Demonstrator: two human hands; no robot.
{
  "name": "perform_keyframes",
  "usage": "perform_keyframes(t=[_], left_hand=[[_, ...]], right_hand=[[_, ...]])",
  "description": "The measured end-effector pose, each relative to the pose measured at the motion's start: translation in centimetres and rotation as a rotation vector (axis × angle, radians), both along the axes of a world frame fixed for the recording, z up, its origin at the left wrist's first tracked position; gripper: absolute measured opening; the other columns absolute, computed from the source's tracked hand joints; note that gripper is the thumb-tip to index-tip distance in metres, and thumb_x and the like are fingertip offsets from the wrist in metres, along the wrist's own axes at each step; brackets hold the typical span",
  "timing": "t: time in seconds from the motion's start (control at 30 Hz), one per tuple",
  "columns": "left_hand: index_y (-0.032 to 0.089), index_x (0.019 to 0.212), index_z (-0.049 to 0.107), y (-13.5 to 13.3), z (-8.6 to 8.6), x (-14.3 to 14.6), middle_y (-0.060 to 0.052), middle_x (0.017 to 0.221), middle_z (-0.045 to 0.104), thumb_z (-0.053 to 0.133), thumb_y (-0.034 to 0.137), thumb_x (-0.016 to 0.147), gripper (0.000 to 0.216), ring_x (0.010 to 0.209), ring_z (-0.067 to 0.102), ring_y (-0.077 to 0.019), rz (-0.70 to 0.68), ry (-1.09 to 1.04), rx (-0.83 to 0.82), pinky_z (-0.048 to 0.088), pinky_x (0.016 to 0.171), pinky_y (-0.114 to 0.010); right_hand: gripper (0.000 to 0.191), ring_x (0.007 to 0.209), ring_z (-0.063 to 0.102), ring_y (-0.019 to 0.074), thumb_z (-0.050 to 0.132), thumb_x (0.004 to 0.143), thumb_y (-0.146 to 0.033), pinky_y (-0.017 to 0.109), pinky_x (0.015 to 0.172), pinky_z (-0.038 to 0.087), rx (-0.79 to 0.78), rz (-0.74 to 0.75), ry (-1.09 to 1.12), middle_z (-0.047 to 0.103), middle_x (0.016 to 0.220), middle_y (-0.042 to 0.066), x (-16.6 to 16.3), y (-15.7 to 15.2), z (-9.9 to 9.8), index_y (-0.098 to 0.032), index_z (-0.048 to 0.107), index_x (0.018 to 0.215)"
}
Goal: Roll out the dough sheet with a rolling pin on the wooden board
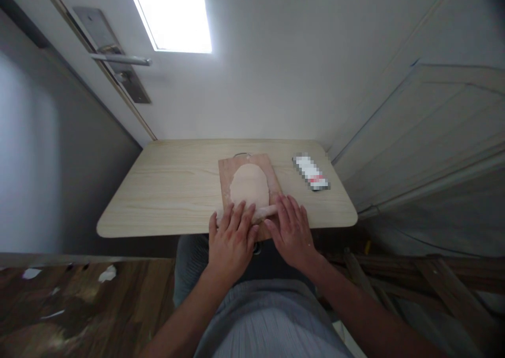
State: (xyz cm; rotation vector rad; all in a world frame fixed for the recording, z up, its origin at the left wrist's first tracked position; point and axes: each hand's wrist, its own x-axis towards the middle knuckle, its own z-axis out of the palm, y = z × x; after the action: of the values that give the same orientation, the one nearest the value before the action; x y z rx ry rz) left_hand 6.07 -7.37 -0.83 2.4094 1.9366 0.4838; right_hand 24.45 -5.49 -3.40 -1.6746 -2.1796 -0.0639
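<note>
A flat, pale sheet of dough lies on a wooden cutting board near the front of the table. Across the dough's near edge sits a light rolling pin, its ends covered by my hands. My left hand rests over the left part of the pin, fingers laid across it. On the right end, my right hand has its fingers over the pin and its thumb on the near side. Some of the board's near part is hidden under my hands.
The pale wood table stands against a white door with a metal handle. A phone, pixelated, lies right of the board. Wooden bars are low at the right; paper scraps lie on the floor at left.
</note>
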Motion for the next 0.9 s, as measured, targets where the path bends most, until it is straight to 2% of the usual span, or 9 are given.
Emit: perform_keyframes(t=[0.23,0.37,0.57,0.7,0.9], left_hand=[[0.037,0.153,0.041,-0.9,0.0,0.1,-0.002,0.158,0.045,0.04,0.043,0.103,0.051,0.147,0.039,-0.0282,-0.017,-0.003,0.046,0.016,0.122,-0.056],[0.033,0.149,0.048,-0.5,0.7,-0.6,-0.004,0.155,0.05,0.043,0.038,0.102,0.047,0.144,0.043,-0.0287,-0.077,-0.009,0.04,0.023,0.12,-0.057],[0.026,0.134,0.058,1.8,1.3,-4.2,-0.009,0.141,0.062,0.056,0.036,0.096,0.04,0.134,0.051,-0.0324,-0.084,-0.082,0.066,0.032,0.114,-0.064],[0.024,0.115,0.067,3.7,0.6,-6.2,-0.009,0.125,0.068,0.06,0.037,0.094,0.025,0.121,0.058,-0.0291,-0.177,-0.184,0.091,0.046,0.104,-0.052],[0.024,0.116,0.065,5.1,0.1,-5.4,-0.009,0.122,0.067,0.063,0.035,0.093,0.026,0.117,0.06,-0.0279,-0.236,-0.253,0.09,0.049,0.102,-0.05]], right_hand=[[0.057,0.148,0.034,0.0318,0.04,0.104,-0.046,0.056,0.118,0.029,0.031,-0.002,0.033,0.044,0.157,0.016,0.2,-0.7,-0.6,-0.014,0.042,0.151],[0.053,0.146,0.037,0.0321,0.044,0.103,-0.044,0.058,0.119,0.025,0.032,0.007,0.091,0.049,0.153,0.016,0.5,-0.7,-0.4,-0.015,0.046,0.147],[0.039,0.141,0.042,0.0336,0.05,0.101,-0.038,0.061,0.117,0.028,0.016,0.034,0.211,0.058,0.143,0.013,1.0,0.7,-0.3,-0.02,0.056,0.136],[0.029,0.139,0.044,0.0334,0.058,0.097,-0.038,0.059,0.117,0.028,0.02,0.093,0.258,0.062,0.137,0.01,1.6,1.7,-0.2,-0.023,0.062,0.122],[0.028,0.14,0.043,0.0313,0.056,0.099,-0.036,0.058,0.117,0.031,-0.024,0.169,0.293,0.06,0.139,0.01,3.5,3.1,0.3,-0.023,0.058,0.124]])
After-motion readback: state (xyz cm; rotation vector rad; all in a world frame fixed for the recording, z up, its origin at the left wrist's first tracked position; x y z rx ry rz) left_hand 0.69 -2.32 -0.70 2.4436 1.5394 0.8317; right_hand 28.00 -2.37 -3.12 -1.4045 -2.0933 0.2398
